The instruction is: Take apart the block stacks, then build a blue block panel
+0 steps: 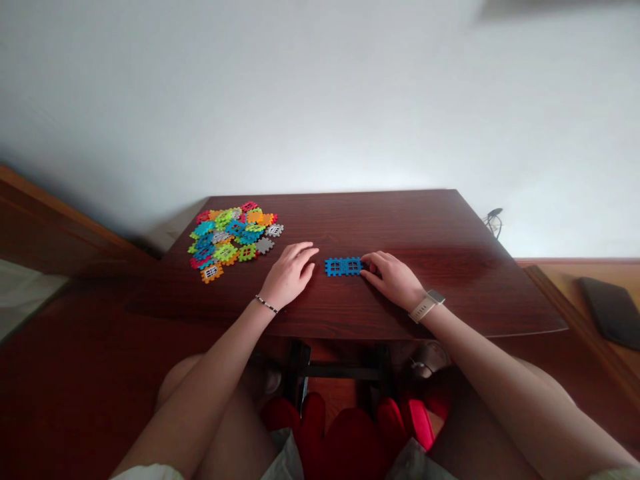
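Dark wooden table (400,227), hands (287,275) (395,280) near front edge (320,328), blue tiles (343,267) between

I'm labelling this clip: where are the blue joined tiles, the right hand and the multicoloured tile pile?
Blue joined tiles (343,267): head view, middle of the pair.
Right hand (393,280): head view, back of the hand.
Multicoloured tile pile (230,237): head view, middle of the heap.

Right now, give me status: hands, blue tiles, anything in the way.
Left hand open, beside the joined blue plastic tiles. Right hand fingers at their end. Loose tile pile off left, not in the way.
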`<state>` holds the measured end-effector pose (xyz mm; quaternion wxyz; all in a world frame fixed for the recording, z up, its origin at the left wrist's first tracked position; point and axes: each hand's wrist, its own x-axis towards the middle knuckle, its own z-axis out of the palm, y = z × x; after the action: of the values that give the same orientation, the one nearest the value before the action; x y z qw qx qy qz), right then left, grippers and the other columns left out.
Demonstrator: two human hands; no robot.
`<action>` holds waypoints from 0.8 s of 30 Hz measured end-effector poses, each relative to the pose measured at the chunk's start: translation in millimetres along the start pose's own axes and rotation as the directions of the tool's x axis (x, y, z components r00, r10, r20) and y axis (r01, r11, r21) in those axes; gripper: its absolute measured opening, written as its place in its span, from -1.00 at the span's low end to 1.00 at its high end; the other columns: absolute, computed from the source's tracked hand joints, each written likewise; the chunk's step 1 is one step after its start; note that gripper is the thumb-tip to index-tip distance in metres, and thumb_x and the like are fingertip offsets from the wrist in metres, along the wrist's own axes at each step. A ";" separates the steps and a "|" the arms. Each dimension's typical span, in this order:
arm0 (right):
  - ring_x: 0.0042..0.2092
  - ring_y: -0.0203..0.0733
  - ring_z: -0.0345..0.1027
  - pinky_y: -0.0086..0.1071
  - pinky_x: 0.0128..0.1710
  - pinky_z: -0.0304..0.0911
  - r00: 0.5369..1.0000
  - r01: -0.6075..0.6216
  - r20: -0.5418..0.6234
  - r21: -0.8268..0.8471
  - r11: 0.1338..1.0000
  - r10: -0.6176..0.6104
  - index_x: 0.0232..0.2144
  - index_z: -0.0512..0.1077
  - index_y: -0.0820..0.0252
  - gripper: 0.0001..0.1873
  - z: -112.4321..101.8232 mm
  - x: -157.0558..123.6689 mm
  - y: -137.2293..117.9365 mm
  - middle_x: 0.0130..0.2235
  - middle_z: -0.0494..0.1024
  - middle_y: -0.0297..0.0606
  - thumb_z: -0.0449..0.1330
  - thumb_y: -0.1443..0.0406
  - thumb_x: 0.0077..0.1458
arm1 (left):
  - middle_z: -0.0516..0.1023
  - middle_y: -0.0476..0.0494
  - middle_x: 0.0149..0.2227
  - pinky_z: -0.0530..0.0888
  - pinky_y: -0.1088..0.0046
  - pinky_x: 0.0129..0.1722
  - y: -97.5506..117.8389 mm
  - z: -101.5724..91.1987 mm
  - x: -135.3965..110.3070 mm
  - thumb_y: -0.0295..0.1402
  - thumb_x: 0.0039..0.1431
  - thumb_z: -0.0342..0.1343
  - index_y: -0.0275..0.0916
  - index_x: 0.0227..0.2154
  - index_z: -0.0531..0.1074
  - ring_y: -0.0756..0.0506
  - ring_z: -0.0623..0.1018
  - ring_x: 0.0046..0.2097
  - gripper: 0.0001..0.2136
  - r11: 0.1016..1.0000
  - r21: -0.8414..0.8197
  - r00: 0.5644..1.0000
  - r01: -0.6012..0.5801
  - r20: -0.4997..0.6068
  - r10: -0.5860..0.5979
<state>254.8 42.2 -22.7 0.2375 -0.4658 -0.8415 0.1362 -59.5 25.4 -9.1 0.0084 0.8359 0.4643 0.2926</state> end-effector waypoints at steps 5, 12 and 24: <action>-0.15 0.01 0.47 -0.17 -0.10 0.37 1.000 0.001 -0.004 -0.007 1.000 -0.001 0.02 0.51 0.13 -0.77 0.0 -0.9 0.1 -0.20 0.57 -0.18 0.23 0.19 0.40 | 0.55 -0.28 0.21 0.45 -0.02 0.38 -42.3 -23.2 -8.0 -0.40 0.44 0.06 -0.18 0.18 0.49 -0.28 0.51 0.28 -0.68 0.980 0.072 0.978 0.187 -0.109 -0.178; -0.15 0.02 0.47 -0.16 -0.10 0.39 1.000 0.002 -0.006 -0.019 1.000 -0.002 0.02 0.51 0.14 -0.75 -0.4 -0.8 -0.3 -0.20 0.57 -0.17 0.21 0.16 0.41 | 0.56 -0.33 0.16 0.38 -0.01 0.38 -105.3 -57.7 -35.6 -0.35 0.38 0.09 -0.23 0.12 0.50 -0.33 0.49 0.28 -0.70 0.885 0.174 0.890 0.431 -0.240 -0.387; -0.15 0.04 0.47 -0.15 -0.11 0.38 1.000 0.012 -0.010 -0.040 0.999 -0.013 0.01 0.52 0.10 -0.75 -0.7 -0.2 -2.3 -0.22 0.57 -0.17 0.21 0.13 0.40 | 0.54 -0.48 0.17 0.29 -0.08 0.39 -171.2 -91.8 -84.4 -0.21 0.34 0.15 -0.34 0.12 0.45 -0.42 0.45 0.29 -0.60 0.552 0.180 0.574 0.814 -0.384 -0.723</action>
<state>253.6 40.9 -21.2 0.2332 -0.4659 -0.8457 0.1154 -270.8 33.3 -22.5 -0.0688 0.4851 0.8244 0.2834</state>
